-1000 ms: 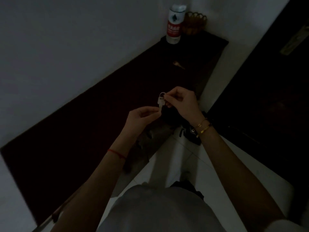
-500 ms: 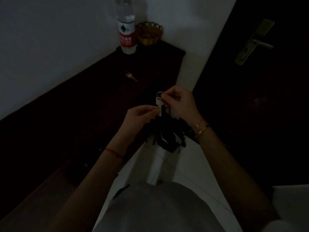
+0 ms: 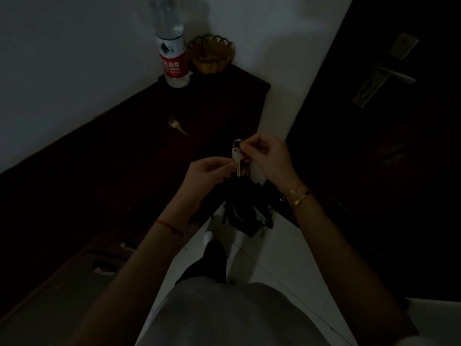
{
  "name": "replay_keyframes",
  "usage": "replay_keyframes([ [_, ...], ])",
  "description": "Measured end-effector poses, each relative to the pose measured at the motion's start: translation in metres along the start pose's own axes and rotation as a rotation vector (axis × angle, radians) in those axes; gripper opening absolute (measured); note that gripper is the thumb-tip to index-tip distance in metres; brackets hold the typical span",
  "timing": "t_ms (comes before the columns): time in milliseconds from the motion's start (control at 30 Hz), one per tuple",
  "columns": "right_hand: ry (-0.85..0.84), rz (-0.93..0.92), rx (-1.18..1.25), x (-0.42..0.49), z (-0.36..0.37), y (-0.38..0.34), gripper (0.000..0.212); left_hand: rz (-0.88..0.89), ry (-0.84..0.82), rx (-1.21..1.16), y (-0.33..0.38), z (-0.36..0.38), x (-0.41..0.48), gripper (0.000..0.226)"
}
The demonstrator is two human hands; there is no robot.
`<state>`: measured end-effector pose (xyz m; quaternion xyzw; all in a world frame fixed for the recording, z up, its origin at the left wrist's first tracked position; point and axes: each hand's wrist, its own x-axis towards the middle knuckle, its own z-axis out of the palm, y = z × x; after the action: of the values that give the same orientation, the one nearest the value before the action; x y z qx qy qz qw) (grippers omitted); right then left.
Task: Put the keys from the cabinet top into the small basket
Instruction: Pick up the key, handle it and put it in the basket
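Dim room. Dark surface (image 3: 119, 171) runs along a pale wall; door (image 3: 399, 171) beyond the right hand. Bottle (image 3: 172, 56) and basket (image 3: 211, 54) stand at the far end, well beyond the hands. One key (image 3: 176, 125) lies on the surface, between hands and bottle. Right hand (image 3: 268, 159) pinches the ring of a second key (image 3: 236, 158); left hand (image 3: 208, 172) pinches its blade.

The dark cabinet top (image 3: 139, 156) carries a brass key (image 3: 176, 125), water bottle (image 3: 171, 49) and small basket (image 3: 211, 54).

Home entryway: door handle (image 3: 385, 73), cabinet (image 3: 124, 151).
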<state>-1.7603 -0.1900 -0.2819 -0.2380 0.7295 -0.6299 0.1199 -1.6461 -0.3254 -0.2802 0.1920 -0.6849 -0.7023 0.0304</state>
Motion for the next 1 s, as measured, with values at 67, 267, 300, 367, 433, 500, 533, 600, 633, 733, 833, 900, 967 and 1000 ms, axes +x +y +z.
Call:
replay_keyframes([
  [67, 0.002, 0.0, 0.002, 0.019, -0.002, 0.005, 0.006, 0.003, 0.01, 0.004, 0.002, 0.0, 0.02, 0.01],
  [267, -0.013, -0.033, -0.021, 0.103, -0.006, 0.008, 0.009, 0.034, 0.026, 0.025, 0.024, -0.012, 0.099, 0.013],
  [300, -0.018, -0.04, -0.02, 0.12, -0.006, 0.006, 0.009, 0.038, 0.031, 0.029, 0.03, -0.014, 0.113, 0.014],
  [367, -0.031, -0.061, -0.014, 0.151, -0.007, 0.002, 0.009, 0.041, 0.046, 0.034, 0.042, -0.021, 0.14, 0.016],
  [433, -0.038, -0.074, -0.013, 0.183, -0.006, 0.0, 0.006, 0.04, 0.05, 0.03, 0.055, -0.028, 0.166, 0.018],
  [500, -0.027, -0.076, -0.019, 0.211, -0.005, 0.001, 0.004, 0.032, 0.046, 0.017, 0.066, -0.034, 0.191, 0.019],
  [533, -0.023, -0.074, -0.022, 0.223, -0.004, 0.002, 0.004, 0.028, 0.048, 0.015, 0.07, -0.037, 0.201, 0.02],
  [600, -0.019, -0.066, -0.024, 0.244, -0.001, 0.006, 0.007, 0.025, 0.068, 0.026, 0.076, -0.042, 0.221, 0.022],
  [633, -0.017, -0.063, -0.024, 0.253, 0.001, 0.008, 0.008, 0.019, 0.08, 0.032, 0.078, -0.044, 0.23, 0.023],
  [733, -0.036, -0.054, -0.034, 0.279, 0.005, 0.012, 0.001, -0.013, 0.109, 0.041, 0.083, -0.048, 0.252, 0.026],
  [833, -0.064, -0.037, -0.076, 0.309, 0.007, 0.015, 0.013, -0.031, 0.185, 0.03, 0.087, -0.053, 0.278, 0.024],
  [900, -0.097, -0.027, -0.097, 0.33, 0.008, 0.017, 0.017, -0.033, 0.232, 0.026, 0.088, -0.057, 0.294, 0.022],
  [967, -0.108, -0.022, -0.097, 0.341, 0.01, 0.019, 0.018, -0.036, 0.24, 0.037, 0.089, -0.058, 0.304, 0.022],
  [1000, -0.118, -0.016, -0.093, 0.351, 0.011, 0.02, 0.018, -0.033, 0.257, 0.039, 0.09, -0.059, 0.312, 0.022],
])
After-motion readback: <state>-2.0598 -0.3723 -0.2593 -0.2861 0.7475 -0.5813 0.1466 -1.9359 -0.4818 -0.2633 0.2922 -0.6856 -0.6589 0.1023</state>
